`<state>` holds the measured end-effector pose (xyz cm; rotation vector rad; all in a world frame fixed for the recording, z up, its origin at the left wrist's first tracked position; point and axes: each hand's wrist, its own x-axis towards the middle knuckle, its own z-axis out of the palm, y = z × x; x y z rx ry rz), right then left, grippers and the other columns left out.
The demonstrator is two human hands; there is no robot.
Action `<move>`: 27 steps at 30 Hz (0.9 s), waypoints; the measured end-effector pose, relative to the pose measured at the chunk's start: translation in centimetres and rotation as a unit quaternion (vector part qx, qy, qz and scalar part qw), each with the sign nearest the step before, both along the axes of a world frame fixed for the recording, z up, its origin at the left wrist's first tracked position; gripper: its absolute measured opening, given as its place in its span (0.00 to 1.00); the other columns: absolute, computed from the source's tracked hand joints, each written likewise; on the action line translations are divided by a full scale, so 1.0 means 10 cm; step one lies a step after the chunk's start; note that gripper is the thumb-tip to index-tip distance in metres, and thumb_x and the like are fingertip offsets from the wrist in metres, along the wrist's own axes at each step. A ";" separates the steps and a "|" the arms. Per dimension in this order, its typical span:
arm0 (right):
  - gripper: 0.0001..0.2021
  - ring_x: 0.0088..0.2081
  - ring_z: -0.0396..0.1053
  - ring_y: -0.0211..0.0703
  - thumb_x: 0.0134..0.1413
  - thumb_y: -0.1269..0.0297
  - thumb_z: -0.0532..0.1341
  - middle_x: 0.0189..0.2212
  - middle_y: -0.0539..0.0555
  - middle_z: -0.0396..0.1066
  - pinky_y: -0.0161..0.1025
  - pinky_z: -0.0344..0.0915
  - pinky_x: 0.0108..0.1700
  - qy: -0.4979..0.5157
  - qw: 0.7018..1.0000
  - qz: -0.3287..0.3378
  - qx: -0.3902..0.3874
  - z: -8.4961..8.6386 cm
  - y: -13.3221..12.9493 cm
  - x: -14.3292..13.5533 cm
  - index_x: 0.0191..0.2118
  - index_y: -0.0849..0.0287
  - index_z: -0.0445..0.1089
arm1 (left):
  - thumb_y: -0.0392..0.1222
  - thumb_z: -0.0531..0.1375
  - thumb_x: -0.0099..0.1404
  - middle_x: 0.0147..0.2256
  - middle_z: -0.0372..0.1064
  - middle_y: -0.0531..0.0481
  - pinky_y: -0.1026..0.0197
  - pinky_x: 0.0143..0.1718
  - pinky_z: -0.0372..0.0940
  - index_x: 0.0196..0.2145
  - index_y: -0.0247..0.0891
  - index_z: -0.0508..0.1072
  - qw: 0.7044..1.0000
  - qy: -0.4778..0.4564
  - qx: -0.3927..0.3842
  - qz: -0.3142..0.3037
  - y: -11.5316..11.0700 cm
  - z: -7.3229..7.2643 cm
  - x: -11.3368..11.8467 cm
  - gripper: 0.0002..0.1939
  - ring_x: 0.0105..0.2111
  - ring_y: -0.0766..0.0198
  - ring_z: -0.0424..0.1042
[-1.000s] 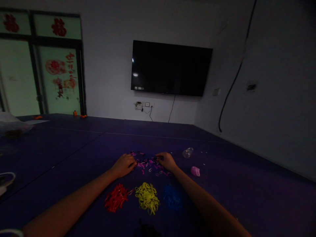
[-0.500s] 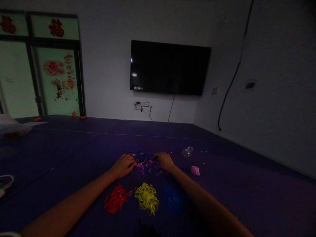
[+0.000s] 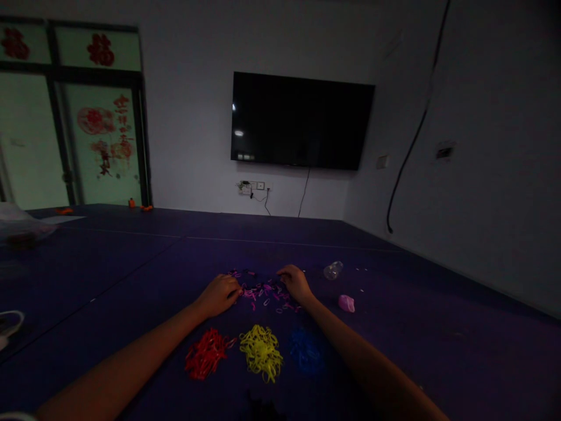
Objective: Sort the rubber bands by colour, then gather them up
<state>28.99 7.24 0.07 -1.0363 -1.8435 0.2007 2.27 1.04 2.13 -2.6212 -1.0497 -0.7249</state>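
Observation:
A loose scatter of small pink, purple and dark rubber bands [image 3: 263, 289] lies on the purple table between my hands. My left hand [image 3: 220, 294] rests at its left edge, fingers bent and tips together by the bands; what they hold, if anything, is hidden. On the far right side of the scatter, my right hand [image 3: 295, 282] points left with curled fingers drawn together, and anything in them is too small to make out. Nearer me are piles of red rubber bands [image 3: 205, 354], yellow rubber bands [image 3: 262, 352] and blue rubber bands [image 3: 305, 351]. A black heap [image 3: 263, 407] shows dimly at the bottom.
Right of my hands lie a clear plastic container [image 3: 333, 270] and a pink crumpled object [image 3: 346, 303]. Plastic wrapping [image 3: 21, 225] is at the far left, with small orange items [image 3: 146, 208] along the back edge. A television [image 3: 302, 121] hangs on the wall.
My right hand has shifted slightly up and right, away from the scattered bands, uncovering some of them. My left hand and the coloured piles look unchanged.

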 end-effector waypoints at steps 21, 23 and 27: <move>0.09 0.26 0.69 0.38 0.33 0.73 0.64 0.23 0.52 0.71 0.34 0.68 0.29 0.515 0.827 0.098 -0.205 -0.05 0.13 0.16 0.28 0.61 0.72 | 0.37 0.50 0.66 0.30 0.71 0.49 0.59 0.35 0.57 0.30 0.38 0.71 1.000 0.006 0.003 0.003 -0.01 0.02 0.00 0.12 0.34 0.61 0.68; 0.09 0.25 0.68 0.36 0.34 0.75 0.62 0.23 0.51 0.69 0.32 0.67 0.27 0.545 0.805 0.091 -0.214 -0.02 0.14 0.20 0.29 0.60 0.71 | 0.37 0.49 0.67 0.29 0.70 0.49 0.59 0.35 0.57 0.30 0.37 0.71 1.000 0.008 0.002 0.004 -0.01 0.02 0.00 0.13 0.34 0.61 0.68; 0.06 0.21 0.63 0.33 0.37 0.73 0.60 0.20 0.49 0.65 0.29 0.63 0.21 0.547 0.803 0.072 -0.227 0.02 0.15 0.24 0.27 0.60 0.68 | 0.37 0.50 0.66 0.29 0.70 0.49 0.59 0.35 0.58 0.30 0.37 0.71 1.000 0.013 0.001 0.009 0.01 0.00 0.00 0.12 0.33 0.61 0.68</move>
